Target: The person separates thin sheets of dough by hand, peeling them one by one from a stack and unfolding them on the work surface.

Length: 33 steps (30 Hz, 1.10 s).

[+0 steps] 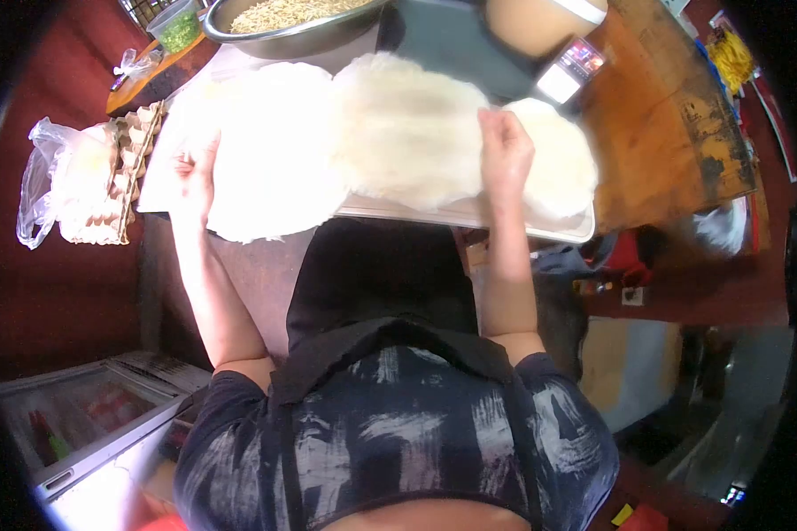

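Three thin, pale round sheets lie side by side across a white tray (558, 234). The left sheet (279, 150) is overexposed and hangs over the tray's near edge. The middle sheet (407, 133) looks cream-coloured and slightly see-through. Beyond my right hand is the right sheet (560, 164). My left hand (195, 173) is at the left edge of the left sheet, fingers curled; glare hides what they hold. At the right edge of the middle sheet, my right hand (506, 146) is closed with the fingertips pinched, and what is between them is too small to make out.
Behind the sheets stand a metal basin (314, 34) of shredded food, a tub of chopped greens (177, 31), a round tan container (540, 22) and a phone (573, 69). Egg cartons (106, 186) in a plastic bag are at the left. A wooden table (664, 115) extends right.
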Each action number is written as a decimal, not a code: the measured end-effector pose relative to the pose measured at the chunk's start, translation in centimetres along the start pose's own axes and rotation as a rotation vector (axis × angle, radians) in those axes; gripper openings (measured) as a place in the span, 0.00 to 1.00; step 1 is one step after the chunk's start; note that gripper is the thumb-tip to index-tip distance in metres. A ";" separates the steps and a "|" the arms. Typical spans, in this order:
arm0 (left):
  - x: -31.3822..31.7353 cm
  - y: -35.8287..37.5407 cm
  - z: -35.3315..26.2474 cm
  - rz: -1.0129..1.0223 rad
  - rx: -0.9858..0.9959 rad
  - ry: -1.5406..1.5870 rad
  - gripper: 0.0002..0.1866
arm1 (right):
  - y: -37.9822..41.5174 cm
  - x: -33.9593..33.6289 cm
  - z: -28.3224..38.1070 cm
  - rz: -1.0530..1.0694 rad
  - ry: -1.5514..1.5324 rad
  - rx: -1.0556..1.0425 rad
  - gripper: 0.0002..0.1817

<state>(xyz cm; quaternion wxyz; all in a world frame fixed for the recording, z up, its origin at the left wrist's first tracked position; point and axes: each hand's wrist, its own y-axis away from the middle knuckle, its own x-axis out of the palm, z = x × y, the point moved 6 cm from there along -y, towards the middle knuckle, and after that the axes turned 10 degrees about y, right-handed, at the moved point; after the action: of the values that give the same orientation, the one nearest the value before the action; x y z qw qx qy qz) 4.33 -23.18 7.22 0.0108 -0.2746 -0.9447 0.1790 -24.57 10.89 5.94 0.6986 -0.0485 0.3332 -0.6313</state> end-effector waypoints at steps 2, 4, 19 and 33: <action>-0.2 0.4 -0.8 0.001 0.060 0.019 0.11 | 0.6 1.1 -0.4 0.000 0.011 -0.020 0.15; -0.3 0.3 -2.2 -0.029 0.000 -0.111 0.13 | 1.5 1.8 0.9 0.033 0.089 -0.048 0.15; -0.4 2.0 -2.0 -0.291 0.369 -0.652 0.21 | 4.2 2.4 2.7 0.099 0.507 -0.464 0.07; 17.2 18.2 5.3 0.656 -0.828 0.574 0.14 | 11.2 2.9 4.6 0.688 0.133 -0.568 0.05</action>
<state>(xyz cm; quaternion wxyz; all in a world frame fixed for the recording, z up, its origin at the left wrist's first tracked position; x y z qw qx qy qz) -1.52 -1.65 -5.29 0.1016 -0.5706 -0.7612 -0.2909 -12.66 8.85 2.89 0.8039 -0.0842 0.5343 -0.2473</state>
